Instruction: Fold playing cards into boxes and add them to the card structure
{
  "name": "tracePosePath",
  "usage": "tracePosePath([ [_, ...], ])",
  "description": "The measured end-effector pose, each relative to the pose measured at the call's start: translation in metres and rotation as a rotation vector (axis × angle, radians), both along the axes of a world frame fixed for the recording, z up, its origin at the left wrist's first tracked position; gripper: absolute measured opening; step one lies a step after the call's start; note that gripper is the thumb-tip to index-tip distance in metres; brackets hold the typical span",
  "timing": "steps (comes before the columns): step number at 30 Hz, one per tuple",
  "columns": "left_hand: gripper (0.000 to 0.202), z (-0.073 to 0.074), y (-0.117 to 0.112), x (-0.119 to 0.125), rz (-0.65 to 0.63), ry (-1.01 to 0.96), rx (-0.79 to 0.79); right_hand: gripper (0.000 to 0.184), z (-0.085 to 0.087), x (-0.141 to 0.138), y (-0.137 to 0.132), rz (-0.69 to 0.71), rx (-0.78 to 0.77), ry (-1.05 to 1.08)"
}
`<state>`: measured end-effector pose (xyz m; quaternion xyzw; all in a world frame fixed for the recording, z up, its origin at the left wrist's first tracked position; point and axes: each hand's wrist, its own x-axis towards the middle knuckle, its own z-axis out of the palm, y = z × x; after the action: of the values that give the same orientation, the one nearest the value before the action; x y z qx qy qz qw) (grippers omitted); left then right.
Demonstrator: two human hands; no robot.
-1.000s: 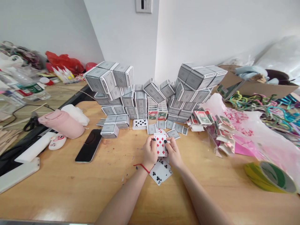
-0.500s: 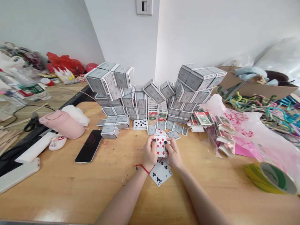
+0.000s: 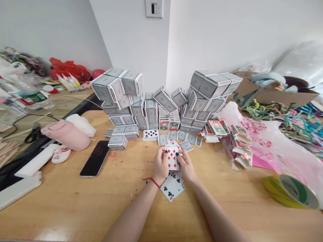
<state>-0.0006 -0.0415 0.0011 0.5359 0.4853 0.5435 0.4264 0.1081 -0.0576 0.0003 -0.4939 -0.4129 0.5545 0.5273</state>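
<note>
Asking: Starting nearest the viewer, what is showing?

Answering: Two bare forearms are reaching in from the bottom edge over a wooden table (image 3: pixel 75 205). A four of clubs (image 3: pixel 171 187) is lying face up under the wrists, just nearer than the diamond card, with other cards partly hiding beneath it. Well to the right of the diamond card, and nearer, a roll of yellow-green tape (image 3: pixel 294 195) is resting flat.

Asking: And what are the hands doing?

Answering: The left hand (image 3: pixel 160 164) and the right hand (image 3: pixel 186 165) are meeting close together, both pinching a red diamond card (image 3: pixel 172 158). It is standing upright and facing the viewer, with dark-nailed thumbs pressing on its upper edge. A red string bracelet (image 3: pixel 152 182) is circling the left wrist.

Asking: What is lying farther off?

Answering: Left of the diamond card, a black phone (image 3: pixel 95 158) is lying flat, and farther left a pink bottle (image 3: pixel 66 135) is lying on its side. Just beyond the diamond card, a spade card (image 3: pixel 150 134) is lying face up. Farther beyond, a wall of grey patterned card blocks (image 3: pixel 148 109) is rising in the corner of the room. Beyond and right of the diamond card, a pink plastic bag (image 3: pixel 264 134) is spreading out, and a cardboard box (image 3: pixel 272 93) is sitting behind it. Farthest, high above, a light switch (image 3: pixel 154 7) is showing on the white wall.
</note>
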Motion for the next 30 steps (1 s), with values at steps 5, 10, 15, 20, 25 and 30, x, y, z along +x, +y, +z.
tracePosePath([
  [5,0.01,-0.0009,0.0002,0.0011,-0.037,-0.066,-0.066,0.025,0.0012,-0.0002,-0.0007,-0.035,0.018,-0.008],
  [10,0.008,-0.0015,0.0008,0.0012,-0.048,-0.083,-0.058,0.024,-0.0023,-0.0012,0.0016,-0.059,-0.002,0.013],
  [15,0.009,-0.0013,0.0008,0.0003,-0.074,-0.084,-0.057,0.021,-0.0022,-0.0017,0.0023,-0.079,0.02,0.02],
  [20,0.009,0.0011,-0.0002,-0.0001,-0.068,-0.069,-0.05,0.02,0.0014,-0.0024,0.0005,-0.096,0.03,0.021],
  [25,0.011,0.0017,-0.0004,0.0009,-0.04,-0.049,-0.015,0.019,-0.0006,-0.0028,0.0009,-0.104,0.021,0.045],
  [30,0.012,0.0017,0.0,0.0013,-0.035,-0.038,0.022,0.015,-0.0032,-0.0021,0.0018,-0.119,0.015,0.057],
])
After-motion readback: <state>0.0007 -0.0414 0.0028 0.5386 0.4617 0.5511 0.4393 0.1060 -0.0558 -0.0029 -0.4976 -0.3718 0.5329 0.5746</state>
